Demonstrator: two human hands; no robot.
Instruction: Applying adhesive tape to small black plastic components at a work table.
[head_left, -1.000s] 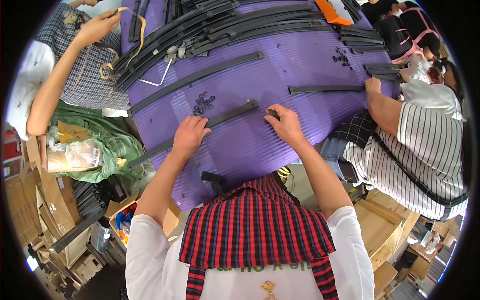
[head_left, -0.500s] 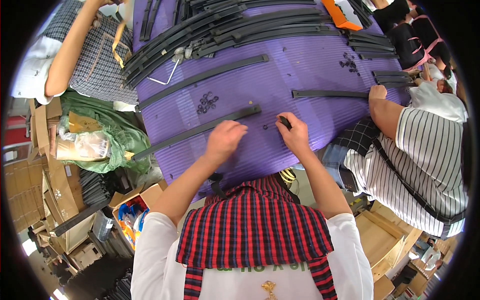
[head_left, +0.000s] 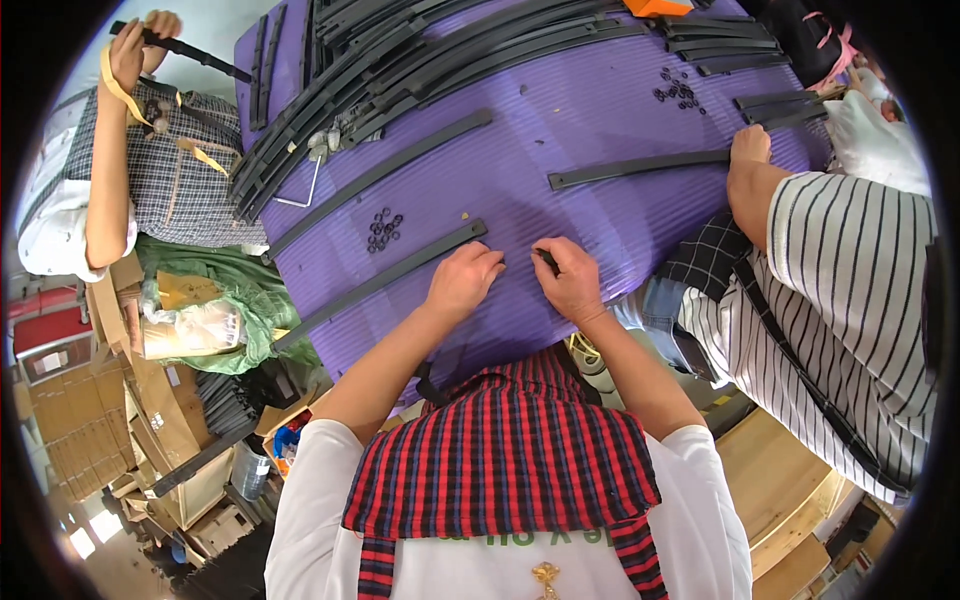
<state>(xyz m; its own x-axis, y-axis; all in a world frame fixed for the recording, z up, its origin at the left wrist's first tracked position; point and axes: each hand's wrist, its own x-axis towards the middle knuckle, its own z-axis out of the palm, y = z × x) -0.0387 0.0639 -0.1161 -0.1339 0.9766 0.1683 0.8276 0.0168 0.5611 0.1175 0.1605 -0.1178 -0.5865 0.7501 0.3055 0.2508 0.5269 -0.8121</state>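
My left hand [head_left: 466, 280] is closed in a pinch just beyond the end of a long black strip [head_left: 390, 270]; whatever its fingertips hold is too small to make out. Facing it across a narrow gap, my right hand [head_left: 568, 282] grips a short black piece [head_left: 546, 261] between thumb and fingers. Both hands are low over a purple ribbed sheet [head_left: 520, 325] covering the table. Left of them lies a cluster of small black rings [head_left: 384, 230], between the near strip and another long black strip [head_left: 385, 180].
Stacked black strips [head_left: 450, 60] fill the far side, near a bent metal rod [head_left: 313, 185] and an orange box [head_left: 658, 7]. More rings [head_left: 680, 92] lie far right. At right, a co-worker's hand [head_left: 750, 150] touches a strip [head_left: 640, 168]; another person, far left, holds one [head_left: 185, 48].
My hands have drawn closer together, and my left fingers have closed. The small ring seen between them no longer shows. The view has shifted, and the person at far left now has a strip raised.
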